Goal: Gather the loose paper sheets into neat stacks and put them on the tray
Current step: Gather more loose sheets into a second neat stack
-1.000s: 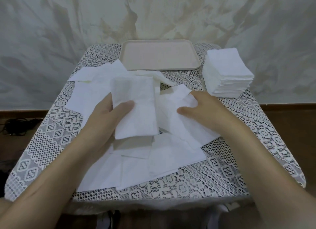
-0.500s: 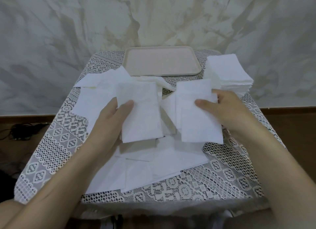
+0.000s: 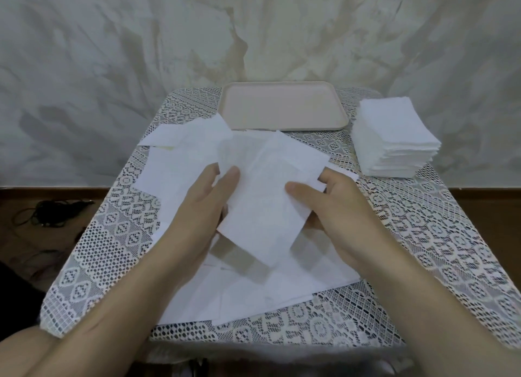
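Nothing lies on the tray point(image 3: 282, 109) yet. Both the left hand point(image 3: 197, 207) and the right hand point(image 3: 338, 204) pinch perhaps two gathered sheets point(image 3: 262, 202) above the table point(image 3: 423, 235); many loose sheets point(image 3: 253, 297) lie below, one neat stack point(image 3: 394, 140) beside the tray.

Both bare forearms reach in from the lower corners toward mid-frame. The left hand point(image 3: 201, 207) and right hand point(image 3: 341, 210) face each other, thumbs on top, fingers underneath, pinching paper sheets point(image 3: 262, 207).
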Demonstrator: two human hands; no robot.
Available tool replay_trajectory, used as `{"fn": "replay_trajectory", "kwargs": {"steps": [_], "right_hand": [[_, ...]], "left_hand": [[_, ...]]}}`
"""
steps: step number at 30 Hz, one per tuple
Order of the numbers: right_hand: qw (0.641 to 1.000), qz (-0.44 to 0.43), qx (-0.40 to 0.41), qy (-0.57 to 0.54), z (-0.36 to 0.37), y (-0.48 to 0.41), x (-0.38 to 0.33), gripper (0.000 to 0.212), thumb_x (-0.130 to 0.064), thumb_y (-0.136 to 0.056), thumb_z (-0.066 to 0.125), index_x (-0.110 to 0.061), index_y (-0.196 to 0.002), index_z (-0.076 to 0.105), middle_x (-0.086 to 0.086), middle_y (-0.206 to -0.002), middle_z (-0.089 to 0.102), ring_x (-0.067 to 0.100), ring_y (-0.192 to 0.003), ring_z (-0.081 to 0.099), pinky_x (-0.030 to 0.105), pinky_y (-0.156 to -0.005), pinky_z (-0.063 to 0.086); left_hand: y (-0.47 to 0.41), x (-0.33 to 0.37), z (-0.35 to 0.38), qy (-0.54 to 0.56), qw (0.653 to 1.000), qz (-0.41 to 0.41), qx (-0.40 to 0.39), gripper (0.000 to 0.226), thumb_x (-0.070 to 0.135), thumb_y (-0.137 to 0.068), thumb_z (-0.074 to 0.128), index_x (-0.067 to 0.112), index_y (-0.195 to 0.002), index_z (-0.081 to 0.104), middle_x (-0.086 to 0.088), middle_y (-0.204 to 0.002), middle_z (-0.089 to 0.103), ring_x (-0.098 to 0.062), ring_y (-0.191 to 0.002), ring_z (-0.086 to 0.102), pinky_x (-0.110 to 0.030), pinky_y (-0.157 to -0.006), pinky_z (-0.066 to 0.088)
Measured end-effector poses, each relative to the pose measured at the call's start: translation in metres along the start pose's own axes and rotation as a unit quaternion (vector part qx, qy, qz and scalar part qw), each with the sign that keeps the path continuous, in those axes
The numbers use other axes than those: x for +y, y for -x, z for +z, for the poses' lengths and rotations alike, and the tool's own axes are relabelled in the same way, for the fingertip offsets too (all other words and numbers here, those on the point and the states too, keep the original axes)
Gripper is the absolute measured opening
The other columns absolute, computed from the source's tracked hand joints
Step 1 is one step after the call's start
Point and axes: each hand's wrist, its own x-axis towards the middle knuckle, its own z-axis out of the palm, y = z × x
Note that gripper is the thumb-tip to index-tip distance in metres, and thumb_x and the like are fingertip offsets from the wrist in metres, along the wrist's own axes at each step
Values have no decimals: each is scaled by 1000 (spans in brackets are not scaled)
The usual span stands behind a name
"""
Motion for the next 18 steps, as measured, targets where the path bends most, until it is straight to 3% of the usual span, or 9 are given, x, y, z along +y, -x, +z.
{"fn": "replay_trajectory", "kwargs": {"steps": [6,8,10,11,14,18], "right_hand": [[999,-23,2,29,0,2,-2,15,-8,-99,63,-16,-104,75,2,-88,79,14,-72,74,25,-55,56],[998,-43,17,37,-3,1,-5,15,-7,-99,63,-13,-106,75,7,-88,79,14,-69,72,25,-52,55],[997,-67,31,33,-8,1,-8,11,-5,-97,66,-9,-104,73,10,-86,78,16,-68,72,27,-51,55],[996,-77,34,33,-10,1,-10,8,-5,-96,67,-8,-100,72,8,-80,77,15,-65,70,28,-51,56],[992,-97,27,71,-13,0,-13,6,-8,-95,69,-10,-89,69,5,-64,69,15,-56,61,26,-47,49],[992,-93,14,90,-13,-2,-13,10,-13,-98,66,-9,-91,72,16,-84,77,21,-69,69,33,-59,53]], "left_hand": [[0,1,0,-2,1000,2,-18,28,30,-108,54,20,-133,64,-4,-123,77,-25,-115,74,-52,-104,55],[-1,1,-1,-4,1000,5,-19,25,29,-108,54,18,-128,65,-1,-114,80,-19,-103,77,-41,-89,60],[0,2,-1,-3,1000,5,-18,20,27,-108,54,17,-120,66,3,-99,80,-12,-80,75,-26,-64,57],[0,2,-2,-4,1000,4,-17,19,27,-108,54,18,-118,67,3,-98,79,-12,-78,74,-24,-60,55],[-1,1,-3,-8,1000,0,-25,23,32,-106,56,21,-121,69,-1,-113,80,-17,-96,76,-32,-76,58],[2,1,-2,-7,998,-10,-57,41,41,-95,60,22,-131,65,-2,-122,78,-23,-110,75,-41,-91,58]]}}
